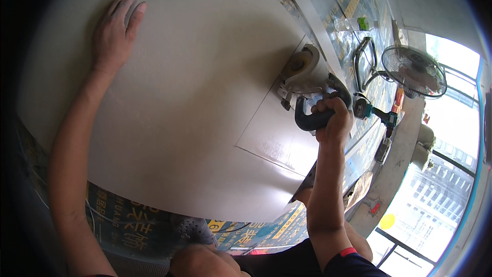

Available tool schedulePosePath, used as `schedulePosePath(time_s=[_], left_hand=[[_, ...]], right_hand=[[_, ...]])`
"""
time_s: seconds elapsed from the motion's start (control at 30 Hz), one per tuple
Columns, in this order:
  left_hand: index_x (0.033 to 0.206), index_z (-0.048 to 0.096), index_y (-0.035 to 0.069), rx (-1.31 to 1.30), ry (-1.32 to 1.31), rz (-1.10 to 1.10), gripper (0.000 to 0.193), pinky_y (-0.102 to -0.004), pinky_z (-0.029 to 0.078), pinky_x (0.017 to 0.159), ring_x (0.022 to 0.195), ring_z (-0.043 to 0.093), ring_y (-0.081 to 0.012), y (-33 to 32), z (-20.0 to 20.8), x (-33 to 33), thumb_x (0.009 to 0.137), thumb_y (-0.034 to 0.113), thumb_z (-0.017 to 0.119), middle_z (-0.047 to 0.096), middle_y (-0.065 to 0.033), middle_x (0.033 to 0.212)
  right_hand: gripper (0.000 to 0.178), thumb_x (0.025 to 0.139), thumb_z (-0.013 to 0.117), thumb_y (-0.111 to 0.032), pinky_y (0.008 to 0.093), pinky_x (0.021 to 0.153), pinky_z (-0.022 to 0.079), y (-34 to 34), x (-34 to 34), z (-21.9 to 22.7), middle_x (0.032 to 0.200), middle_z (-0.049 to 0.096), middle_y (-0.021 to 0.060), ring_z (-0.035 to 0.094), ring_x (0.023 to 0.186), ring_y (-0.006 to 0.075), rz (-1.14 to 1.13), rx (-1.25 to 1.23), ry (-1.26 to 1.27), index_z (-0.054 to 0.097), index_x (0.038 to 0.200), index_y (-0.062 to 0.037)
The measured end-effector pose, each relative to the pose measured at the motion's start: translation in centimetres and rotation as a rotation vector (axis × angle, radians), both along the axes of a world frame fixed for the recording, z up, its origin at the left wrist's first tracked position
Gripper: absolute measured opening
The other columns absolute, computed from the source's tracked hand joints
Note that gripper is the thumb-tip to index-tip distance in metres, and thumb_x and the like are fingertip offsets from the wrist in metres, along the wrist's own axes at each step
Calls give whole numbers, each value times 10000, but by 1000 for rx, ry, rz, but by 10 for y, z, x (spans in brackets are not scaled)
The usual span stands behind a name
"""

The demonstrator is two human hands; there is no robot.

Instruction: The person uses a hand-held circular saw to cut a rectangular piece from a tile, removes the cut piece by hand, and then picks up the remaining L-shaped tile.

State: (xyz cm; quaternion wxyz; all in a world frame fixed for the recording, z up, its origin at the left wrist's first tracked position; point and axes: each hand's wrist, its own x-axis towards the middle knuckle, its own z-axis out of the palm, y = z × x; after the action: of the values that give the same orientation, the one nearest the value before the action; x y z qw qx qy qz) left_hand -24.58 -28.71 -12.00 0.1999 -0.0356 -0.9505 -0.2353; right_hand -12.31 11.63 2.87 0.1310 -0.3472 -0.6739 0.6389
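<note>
A large pale slab spreads across the view before me. My left hand lies on its far left part, fingers stretched out, holding nothing. My right hand is wrapped round the dark loop handle of a circular saw, which stands on the slab's right part. The saw has a rounded pale guard; its blade's contact with the slab is hidden. Thin straight lines run across the slab near the saw and meet at a corner; I cannot tell whether they are cut or drawn.
Printed blue-green sheeting covers the floor around the slab. To the right stand a fan and a teal cordless power tool, with a plastic bottle farther off. A clog-shod foot is by the near edge. Bright windows lie beyond.
</note>
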Motion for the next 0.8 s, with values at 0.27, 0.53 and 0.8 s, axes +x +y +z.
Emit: schedulePosePath(time_s=[0.27, 0.53, 0.8], left_hand=[[1243, 570, 25, -1, 8, 25, 564, -370, 447, 964, 1140, 565, -331, 0, -2, -1, 968, 503, 448, 590, -125, 1272], [1303, 530, 49, -2, -87, 28, 560, -357, 401, 1019, 1217, 523, -314, 1, 3, 1, 986, 498, 418, 553, -127, 1325], [1251, 568, 34, -5, 2, 32, 579, -381, 447, 959, 1136, 563, -340, -1, 0, -3, 958, 520, 453, 589, -123, 1274]], right_hand=[[83, 736, 501, 27, 333, 508, 481, -1, 2, -1, 663, 503, 89, 511, 546, 191, -3, -20, 19, 551, 802, 33], [90, 729, 496, 36, 331, 510, 485, -4, 6, 1, 670, 507, 92, 510, 541, 191, -15, -32, 28, 552, 799, 34], [127, 749, 507, 8, 357, 573, 501, -3, 11, 3, 742, 510, 81, 510, 597, 181, 42, -28, -43, 537, 872, 5]])
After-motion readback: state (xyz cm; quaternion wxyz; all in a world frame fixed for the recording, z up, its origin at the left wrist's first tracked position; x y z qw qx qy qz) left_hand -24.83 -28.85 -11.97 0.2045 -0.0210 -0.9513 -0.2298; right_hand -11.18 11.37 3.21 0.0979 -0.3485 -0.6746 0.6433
